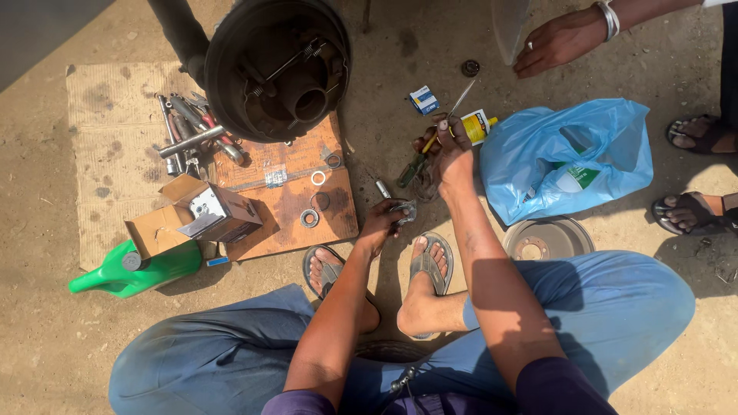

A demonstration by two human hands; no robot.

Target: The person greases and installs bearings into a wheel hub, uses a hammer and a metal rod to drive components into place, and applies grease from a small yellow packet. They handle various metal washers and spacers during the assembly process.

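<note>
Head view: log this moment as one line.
left hand: holds metal part | right hand: grips scissors | beside: blue bag, brake drum

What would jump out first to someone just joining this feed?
The big dark brake assembly at top centre, springs and hub exposed, draws the eye first, with a heap of wrenches on cardboard to its left. Next, the bright blue plastic bag at right and the green jug lying at lower left. Centre frame, the right hand reaches toward a yellow-handled tool, while the left hand grips a small metal part.
</note>
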